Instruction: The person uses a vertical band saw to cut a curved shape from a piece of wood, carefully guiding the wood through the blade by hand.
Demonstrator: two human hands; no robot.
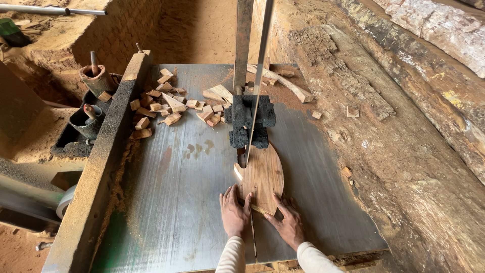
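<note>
View from above of a grey scratched metal saw table. A thin vertical steel bandsaw blade comes down thru a black blocky blade guide near the table's centre; everything below is placed relative to that blade.

Flat rounded brown wooden piece, oval w/ a pointed near end, lies on the table right at the blade, its far edge touching the blade. Left hand lies open, palm down, fingers spread, on the near-left edge of the wood piece. Right hand is also open & flat, fingers pressing the near-right edge. Neither hand grips; both press. Pale sleeves show at the wrists.

Left & behind the blade: a heap of small pale wood offcuts. Just behind the blade, to its right: a long curved wood strip. Far left of the blade: a dark sawdust-covered rail along the table edge. Right of the blade: a rough weathered log.
</note>
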